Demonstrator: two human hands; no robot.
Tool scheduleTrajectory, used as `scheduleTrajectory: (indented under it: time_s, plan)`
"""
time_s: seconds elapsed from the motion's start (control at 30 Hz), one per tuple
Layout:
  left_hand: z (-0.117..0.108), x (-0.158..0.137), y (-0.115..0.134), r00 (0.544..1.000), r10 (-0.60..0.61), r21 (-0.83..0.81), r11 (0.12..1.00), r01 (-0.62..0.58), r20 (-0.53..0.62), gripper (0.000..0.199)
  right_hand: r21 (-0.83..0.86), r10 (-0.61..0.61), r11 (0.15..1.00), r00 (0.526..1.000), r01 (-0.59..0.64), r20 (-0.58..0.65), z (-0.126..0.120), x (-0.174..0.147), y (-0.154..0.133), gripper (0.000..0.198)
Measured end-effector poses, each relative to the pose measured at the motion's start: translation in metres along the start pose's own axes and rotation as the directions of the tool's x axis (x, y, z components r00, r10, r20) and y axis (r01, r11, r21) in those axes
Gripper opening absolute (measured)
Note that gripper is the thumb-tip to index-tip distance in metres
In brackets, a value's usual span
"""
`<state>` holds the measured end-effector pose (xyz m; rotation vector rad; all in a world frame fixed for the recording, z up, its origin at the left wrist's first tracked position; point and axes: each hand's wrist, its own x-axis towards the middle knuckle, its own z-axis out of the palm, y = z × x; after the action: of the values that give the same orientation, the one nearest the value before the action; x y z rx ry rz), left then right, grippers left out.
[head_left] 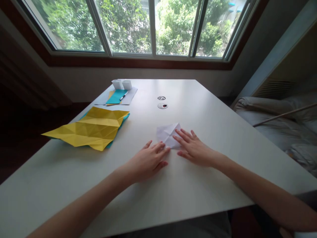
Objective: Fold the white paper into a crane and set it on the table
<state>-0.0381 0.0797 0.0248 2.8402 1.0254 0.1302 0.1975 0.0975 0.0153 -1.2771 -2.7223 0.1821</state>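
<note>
The white table extends from the person's near side toward the window. Both forearms reach in over its near edge. The left hand is palm down with fingers loosely spread; its fingertips lie at the near-left edge of the folded white paper, and its thumb points toward the right hand. The right hand is also palm down, fingers spread, with its leading fingertips on the right part of the paper. Neither hand pinches the paper. The paper lies on the tabletop in front of the person, between and just beyond the hands, with a crease across its face.

To the left, a creased yellow sheet lies over a blue-green under-sheet, which shows along the edges. To the right of the table stands a covered seat.

Farther back, two round discs are set near the table's middle. At the far left, a pen rests on stacked sheets, beside two small white containers. Beyond, trees show through the window.
</note>
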Motion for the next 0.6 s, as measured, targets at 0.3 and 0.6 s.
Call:
scheduleTrajectory:
  time_s: [0.3, 0.6]
  plan:
    - [-0.007, -0.002, 0.001, 0.994, -0.026, 0.001, 1.0, 0.026, 0.11, 0.049, 0.107, -0.049, 0.994, 0.973, 0.025, 0.225, 0.002, -0.009, -0.01, 0.078]
    - [-0.007, -0.002, -0.006, 0.996, 0.032, -0.049, 0.998, -0.027, 0.089, 0.05, 0.051, 0.113, 0.99, 0.961, -0.13, 0.252, -0.006, -0.019, 0.02, 0.082]
